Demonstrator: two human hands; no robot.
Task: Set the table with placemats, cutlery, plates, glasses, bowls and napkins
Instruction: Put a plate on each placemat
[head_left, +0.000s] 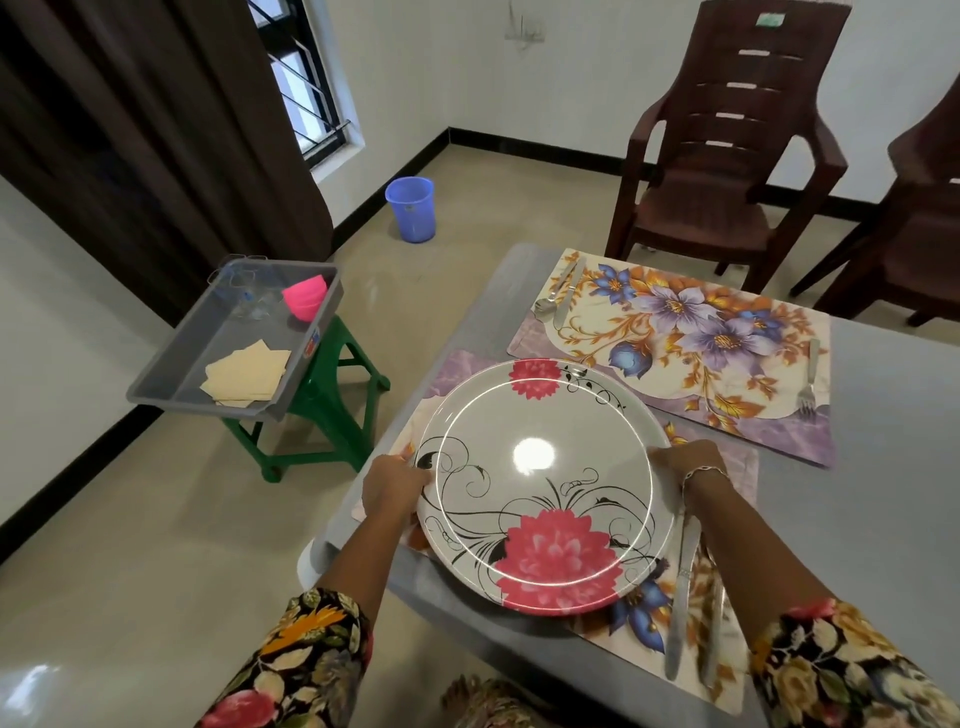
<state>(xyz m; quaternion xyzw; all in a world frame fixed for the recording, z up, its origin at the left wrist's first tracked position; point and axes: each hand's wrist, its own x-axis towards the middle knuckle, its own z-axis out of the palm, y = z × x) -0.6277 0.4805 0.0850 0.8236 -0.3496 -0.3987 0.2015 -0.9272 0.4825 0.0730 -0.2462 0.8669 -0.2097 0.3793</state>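
Head view: left hand (390, 486) and right hand (687, 462) gripping floral plate (540, 483) rims, over near placemat (727, 639).

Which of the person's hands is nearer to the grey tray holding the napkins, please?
Left. The left hand grips the plate's left rim, on the side facing the grey tray; the right hand holds the opposite rim, farther from it.

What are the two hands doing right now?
Left hand: closed on the plate's left rim.
Right hand: closed on the plate's right rim.
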